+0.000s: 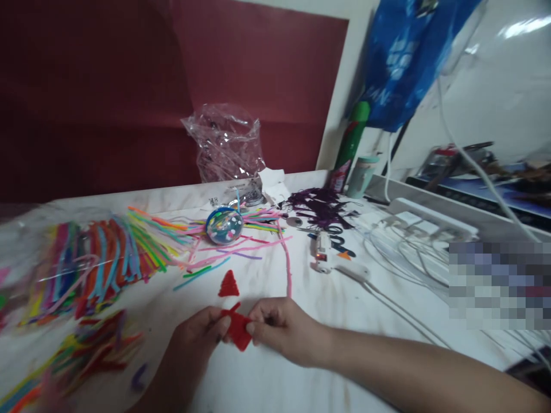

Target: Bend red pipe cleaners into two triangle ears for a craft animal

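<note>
A flat red piece made of pipe cleaner (240, 331) is pinched between my two hands, low over the table. My left hand (202, 330) grips its left edge between thumb and fingers. On the opposite side, my right hand (282, 330) has thumb and fingertips closed on the right edge. A short red end sticks up from the piece's top. Just beyond it, a small red pipe-cleaner triangle (229, 284) lies on the white table. One long pink pipe cleaner (287, 261) lies past my right hand.
Bundles of coloured pipe cleaners (107, 258) spread across the left, with loose scraps (94, 350) nearer me. A round container (224, 225) stands mid-table. Right of centre lie a white glue gun (322, 252) with its cable, scissors (340, 238), purple strands (321, 205) and a power strip (434, 218).
</note>
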The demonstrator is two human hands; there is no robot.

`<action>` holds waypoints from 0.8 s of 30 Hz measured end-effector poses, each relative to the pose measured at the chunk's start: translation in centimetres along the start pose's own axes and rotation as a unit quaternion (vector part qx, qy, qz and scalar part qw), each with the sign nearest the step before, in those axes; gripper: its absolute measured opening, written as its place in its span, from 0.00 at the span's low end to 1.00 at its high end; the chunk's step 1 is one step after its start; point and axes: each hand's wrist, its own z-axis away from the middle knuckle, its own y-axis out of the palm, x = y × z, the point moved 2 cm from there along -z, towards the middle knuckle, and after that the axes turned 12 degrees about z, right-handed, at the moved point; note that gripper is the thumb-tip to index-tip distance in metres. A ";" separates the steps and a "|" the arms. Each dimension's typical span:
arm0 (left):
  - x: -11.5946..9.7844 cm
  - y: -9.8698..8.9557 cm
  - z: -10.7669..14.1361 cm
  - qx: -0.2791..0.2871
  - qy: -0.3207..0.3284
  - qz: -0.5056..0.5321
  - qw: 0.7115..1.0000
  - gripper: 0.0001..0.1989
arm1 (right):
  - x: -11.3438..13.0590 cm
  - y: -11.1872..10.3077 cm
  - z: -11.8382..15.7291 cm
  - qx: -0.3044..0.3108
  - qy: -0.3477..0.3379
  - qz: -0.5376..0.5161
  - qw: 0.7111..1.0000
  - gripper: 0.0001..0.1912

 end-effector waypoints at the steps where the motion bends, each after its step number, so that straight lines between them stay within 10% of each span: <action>1: 0.1 -0.1 -0.2 -0.008 0.002 0.003 1.000 0.12 | 0.1 -0.1 0.0 -0.003 -0.008 0.010 1.000 0.16; 9: 0.6 0.1 -0.8 -0.024 0.012 0.004 1.000 0.13 | 4.7 -5.3 -0.2 -0.140 -0.088 0.178 0.970 0.06; 15: 0.2 0.5 -0.4 -0.023 0.028 0.010 0.999 0.16 | 4.1 -17.6 -0.4 -0.322 0.047 0.464 0.824 0.10; 19: 0.3 0.6 -0.4 -0.018 0.033 0.012 0.999 0.18 | -0.1 -23.5 0.0 -0.288 0.102 0.537 0.786 0.08; 24: 0.7 0.7 -0.6 -0.039 0.036 -0.002 0.999 0.17 | -3.8 -25.1 -0.5 -0.175 0.095 0.598 0.776 0.11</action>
